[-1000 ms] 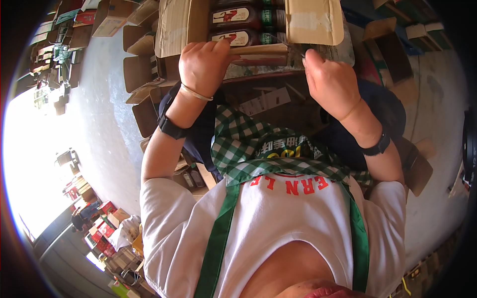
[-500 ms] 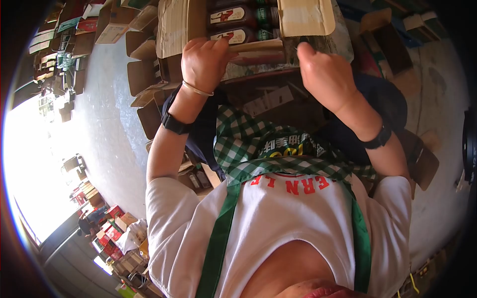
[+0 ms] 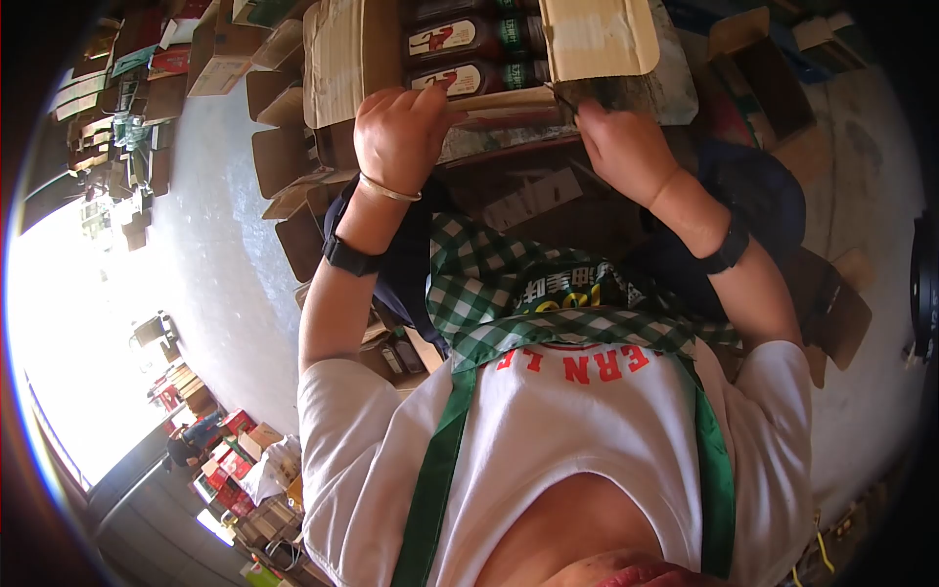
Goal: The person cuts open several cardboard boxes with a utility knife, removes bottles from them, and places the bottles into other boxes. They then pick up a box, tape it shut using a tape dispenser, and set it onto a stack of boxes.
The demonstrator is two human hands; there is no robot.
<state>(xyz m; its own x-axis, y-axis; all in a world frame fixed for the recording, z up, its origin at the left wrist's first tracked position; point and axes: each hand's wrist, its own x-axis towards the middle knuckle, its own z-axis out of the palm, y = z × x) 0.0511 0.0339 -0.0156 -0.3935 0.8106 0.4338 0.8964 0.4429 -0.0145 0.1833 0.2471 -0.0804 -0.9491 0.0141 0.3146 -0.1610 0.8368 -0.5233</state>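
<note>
In the head view, the left hand is curling its fingers tight over the near edge of the cardboard box, seemingly to steady it. At three o'clock from it, the right hand is pinching something thin beside the flap; I cannot tell what. Bottles are lying inside the box, at twelve o'clock.
</note>
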